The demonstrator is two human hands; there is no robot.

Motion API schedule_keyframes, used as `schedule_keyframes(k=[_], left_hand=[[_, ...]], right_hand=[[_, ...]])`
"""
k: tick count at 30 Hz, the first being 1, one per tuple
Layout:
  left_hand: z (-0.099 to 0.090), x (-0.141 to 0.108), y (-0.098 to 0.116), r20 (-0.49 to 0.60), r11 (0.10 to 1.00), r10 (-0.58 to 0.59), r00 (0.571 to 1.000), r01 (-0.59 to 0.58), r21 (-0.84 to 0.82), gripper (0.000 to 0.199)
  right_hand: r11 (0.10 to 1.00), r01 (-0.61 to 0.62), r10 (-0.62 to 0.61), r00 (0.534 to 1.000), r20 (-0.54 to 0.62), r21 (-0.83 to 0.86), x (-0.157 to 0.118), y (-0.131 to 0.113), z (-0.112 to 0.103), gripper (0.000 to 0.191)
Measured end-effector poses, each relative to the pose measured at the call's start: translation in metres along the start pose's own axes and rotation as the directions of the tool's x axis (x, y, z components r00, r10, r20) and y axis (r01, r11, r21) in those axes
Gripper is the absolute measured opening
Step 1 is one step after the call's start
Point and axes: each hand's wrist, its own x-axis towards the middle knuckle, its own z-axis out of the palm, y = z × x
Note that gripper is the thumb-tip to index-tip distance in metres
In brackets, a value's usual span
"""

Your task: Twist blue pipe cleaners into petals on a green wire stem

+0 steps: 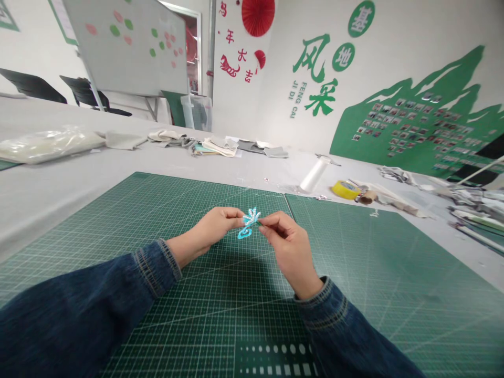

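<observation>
Turquoise twisted-wire figure: pinched by left hand and right hand, held clear of green cutting mat for access.

Pipe-cleaner craft piece, turquoise and white, small, twisted, fanned spiky loops at top, curled coil below, held upright between left hand and right hand, pinched from both sides
</observation>
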Motion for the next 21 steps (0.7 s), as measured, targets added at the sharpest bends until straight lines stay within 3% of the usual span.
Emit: schedule_keyframes(k=[5,8,11,14,17,21], left_hand=[[0.008,-0.008,0.001,0.177,0.994,-0.073,0.981,0.087,-0.069,0.023],[0.007,-0.01,0.0,0.252,0.996,0.021,0.967,-0.041,0.076,0.022],[0.004,-0.01,-0.002,0.214,0.914,0.169,0.962,-0.234,0.331,0.023],[0.002,-0.009,-0.003,0.121,0.799,0.306,0.944,-0.324,0.506,0.04],[0.0,-0.009,-0.001,0.057,0.747,0.428,0.902,-0.388,0.54,0.033],[-0.005,-0.008,0.002,-0.008,0.786,0.451,0.892,-0.393,0.477,0.023]], right_hand=[[0.996,-0.063,0.069,0.994,-0.088,0.069,0.003,0.005,-0.001,0.011],[0.998,-0.055,0.058,0.993,-0.098,0.039,0.005,0.007,-0.001,0.012],[0.997,-0.072,0.073,0.992,-0.104,0.012,0.006,0.01,-0.001,0.012],[0.996,-0.094,0.094,0.992,-0.088,0.005,0.006,0.011,-0.001,0.012],[0.994,-0.106,0.105,0.992,-0.07,-0.012,0.006,0.011,-0.001,0.012],[0.99,-0.142,0.142,0.99,-0.025,0.007,0.006,0.011,0.0,0.012]])
